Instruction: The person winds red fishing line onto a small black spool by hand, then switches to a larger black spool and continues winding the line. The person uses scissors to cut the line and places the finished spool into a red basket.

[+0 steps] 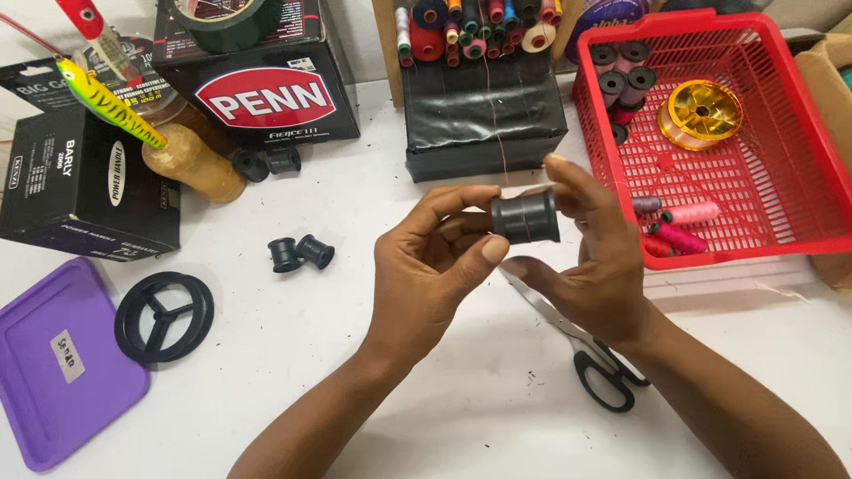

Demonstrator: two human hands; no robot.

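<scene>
A small black spool (526,217) is held above the white table between both hands. My left hand (430,266) pinches its left end with thumb and fingers. My right hand (595,253) grips its right end, index finger over the top. A thin thread (495,124) runs from the spool up toward a rack of coloured thread spools (470,27). Black-handled scissors (586,355) lie on the table under my right hand.
A red plastic basket (790,151) at right holds spools and a gold reel. Black boxes (266,89) stand at back left, a yellow-green fishing lure (111,102) over them. Two black bobbins (302,253), a black ring (164,317) and a purple tray (53,364) lie left.
</scene>
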